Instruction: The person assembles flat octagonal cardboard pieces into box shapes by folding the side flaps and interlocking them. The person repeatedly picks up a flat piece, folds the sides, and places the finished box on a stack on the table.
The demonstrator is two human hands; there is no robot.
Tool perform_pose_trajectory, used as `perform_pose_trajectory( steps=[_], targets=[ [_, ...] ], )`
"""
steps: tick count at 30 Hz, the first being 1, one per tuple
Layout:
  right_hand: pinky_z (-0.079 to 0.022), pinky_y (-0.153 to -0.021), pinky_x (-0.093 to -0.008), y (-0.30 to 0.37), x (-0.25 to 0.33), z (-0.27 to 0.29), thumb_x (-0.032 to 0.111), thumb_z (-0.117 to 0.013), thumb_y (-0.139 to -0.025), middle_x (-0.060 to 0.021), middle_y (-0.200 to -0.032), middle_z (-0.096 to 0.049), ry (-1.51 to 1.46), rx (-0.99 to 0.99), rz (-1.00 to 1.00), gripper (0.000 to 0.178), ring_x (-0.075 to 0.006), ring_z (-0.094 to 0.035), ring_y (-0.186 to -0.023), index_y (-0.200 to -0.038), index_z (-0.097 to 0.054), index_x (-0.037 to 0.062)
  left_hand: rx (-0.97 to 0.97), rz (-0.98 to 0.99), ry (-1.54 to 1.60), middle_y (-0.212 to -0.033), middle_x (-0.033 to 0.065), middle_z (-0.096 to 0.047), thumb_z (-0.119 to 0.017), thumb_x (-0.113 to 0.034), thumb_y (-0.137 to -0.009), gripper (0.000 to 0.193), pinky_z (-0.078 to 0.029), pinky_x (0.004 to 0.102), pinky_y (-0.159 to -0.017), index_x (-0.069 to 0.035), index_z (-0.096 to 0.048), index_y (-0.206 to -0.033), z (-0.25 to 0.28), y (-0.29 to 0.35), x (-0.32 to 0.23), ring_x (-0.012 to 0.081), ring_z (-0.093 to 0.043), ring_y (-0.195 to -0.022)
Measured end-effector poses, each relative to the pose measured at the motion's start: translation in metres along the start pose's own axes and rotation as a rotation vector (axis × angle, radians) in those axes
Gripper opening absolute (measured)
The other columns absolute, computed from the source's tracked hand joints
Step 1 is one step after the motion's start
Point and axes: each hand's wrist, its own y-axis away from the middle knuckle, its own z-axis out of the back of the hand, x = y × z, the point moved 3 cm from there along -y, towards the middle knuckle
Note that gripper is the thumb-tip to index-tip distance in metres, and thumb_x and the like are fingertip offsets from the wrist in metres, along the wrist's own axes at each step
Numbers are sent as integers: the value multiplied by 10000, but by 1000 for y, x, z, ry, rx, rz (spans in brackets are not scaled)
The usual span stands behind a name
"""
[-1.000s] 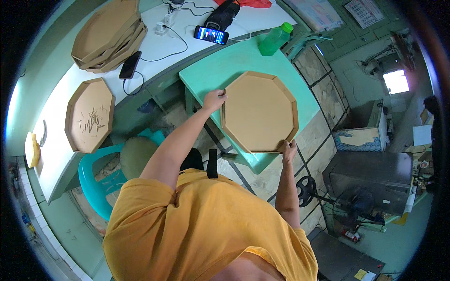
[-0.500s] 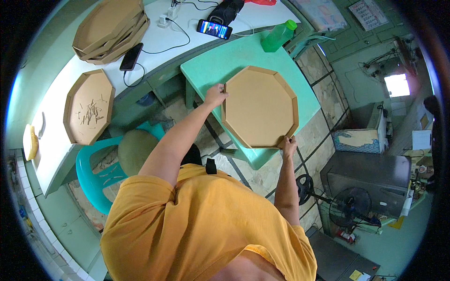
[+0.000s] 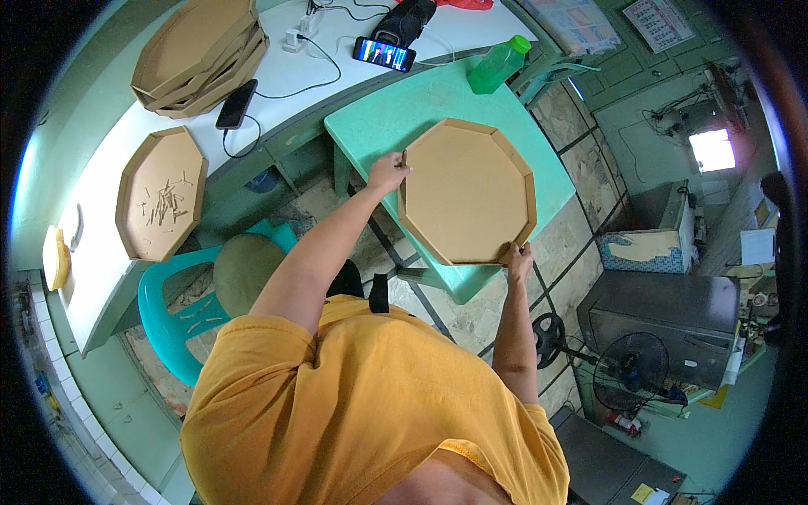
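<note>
An octagonal brown cardboard tray (image 3: 467,189) with low folded walls rests over the green plastic table (image 3: 362,118). My left hand (image 3: 389,172) is closed on its left wall, thumb and fingers pinching the edge. At the near right corner, my right hand (image 3: 518,259) grips the wall in the same way. The tray's inside is bare. On the white counter to the left lies another octagonal cardboard tray (image 3: 139,210), holding several small cardboard scraps (image 3: 168,204).
A stack of cardboard trays (image 3: 194,50), a plugged-in phone (image 3: 236,104) and a lit phone (image 3: 384,54) sit on the counter. A green bottle (image 3: 498,66) stands on the table's far corner. A turquoise chair (image 3: 164,337) is at left, a black fan (image 3: 629,370) at right.
</note>
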Motion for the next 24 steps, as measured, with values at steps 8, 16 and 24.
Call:
perform_pose_trajectory(
  steps=[8,16,24],
  targets=[
    [-469,-731,-340,4,9,4,148,-565,-847,-125,-889,-647,10,-30,-43,266,-199,-596,-801,-1036,-591,-38,-47,26,-54,-1237,222,-555,-694,-420,-807,687,-463,387,-911,0,-477,-1305,10,14,-17,314,-571,-1103],
    [-456,-880,-365,56,76,-15,157,-613,-867,-161,-1212,-549,-315,-449,99,499,-277,-568,-1004,-1287,-425,-35,189,100,701,-1362,147,-428,-603,-461,-884,810,-525,320,-727,-83,-202,-1477,-3,68,-67,195,-570,-984],
    [-490,-564,-277,63,94,14,272,-628,-891,-92,-962,-542,-890,-255,-127,623,-138,-562,-722,-1396,-348,37,77,-93,483,-1219,122,-585,-495,-217,-957,429,-419,332,-948,17,-451,-1315,20,13,-75,200,-558,-1098]
  ],
)
